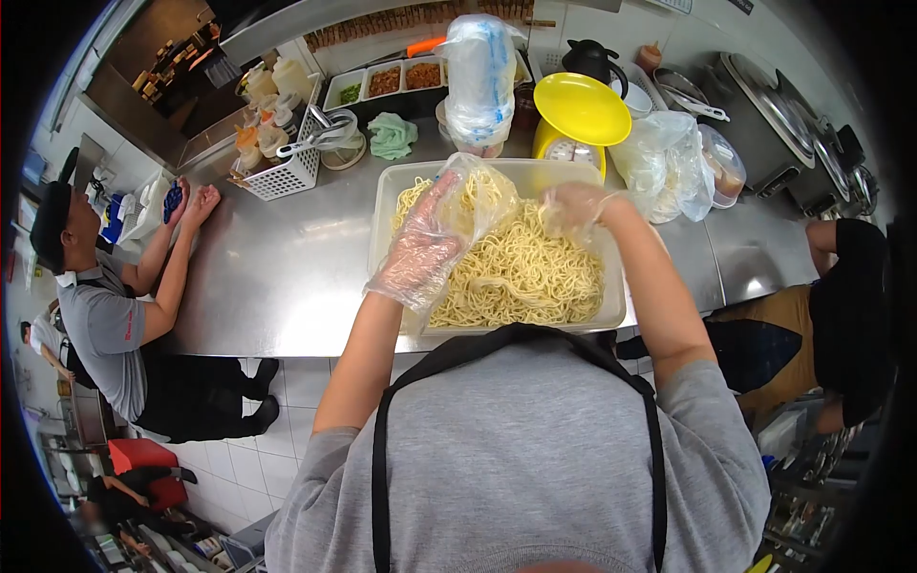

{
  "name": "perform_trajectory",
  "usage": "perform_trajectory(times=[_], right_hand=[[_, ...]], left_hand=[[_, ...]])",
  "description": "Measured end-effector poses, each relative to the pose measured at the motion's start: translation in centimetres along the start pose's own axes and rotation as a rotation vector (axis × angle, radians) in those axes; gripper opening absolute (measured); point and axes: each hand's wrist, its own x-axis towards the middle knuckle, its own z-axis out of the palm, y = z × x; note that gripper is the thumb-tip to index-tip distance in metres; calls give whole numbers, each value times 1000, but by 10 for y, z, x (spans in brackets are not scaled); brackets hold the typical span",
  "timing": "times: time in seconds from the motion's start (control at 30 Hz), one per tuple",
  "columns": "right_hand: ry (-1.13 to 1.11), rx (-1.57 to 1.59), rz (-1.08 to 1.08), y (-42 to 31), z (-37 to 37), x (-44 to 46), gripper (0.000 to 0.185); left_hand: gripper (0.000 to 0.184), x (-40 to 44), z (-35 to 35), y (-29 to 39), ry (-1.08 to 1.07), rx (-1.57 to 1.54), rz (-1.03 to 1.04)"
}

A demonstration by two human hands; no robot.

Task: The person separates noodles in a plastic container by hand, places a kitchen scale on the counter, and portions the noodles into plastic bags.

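In a clear plastic glove, my left hand [425, 248] is raised over the left part of a white plastic tub [387, 196]. Its fingers are closed around a clear plastic bag [489, 191] with some noodles showing through. A heap of pale yellow noodles [525, 272] fills much of the tub. My right hand [578, 208], gloved too, is at the tub's far right side, just above the noodles. Motion smears its fingers, so I cannot make out whether it grips any strands.
Behind the tub stand a wrapped stack of plastic bags [480, 86] and a yellow scale [583, 110]. Bags [664, 167] lie right, a white basket of bottles [287, 172] left. A co-worker [105, 296] leans on the steel counter [267, 277]; another person [845, 315] is at right.
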Motion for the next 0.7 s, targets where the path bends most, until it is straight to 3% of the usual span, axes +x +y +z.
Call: perform_trajectory(times=[0.07, 0.2, 0.4, 0.5, 0.7], right_hand=[[292, 189, -144, -24, -42, -41, 45], [523, 61, -244, -73, -110, -105, 34], [674, 253, -349, -82, -149, -129, 26], [745, 736, -633, -74, -162, -131, 29], [891, 893, -768, -90, -189, -139, 36]], left_hand=[[83, 3, 1, 0, -1, 45, 5], [86, 3, 10, 11, -20, -96, -119], [91, 5, 7, 15, -46, -199, -102], [92, 4, 9, 21, -44, -206, -83], [92, 3, 19, 31, -33, -233, -89]])
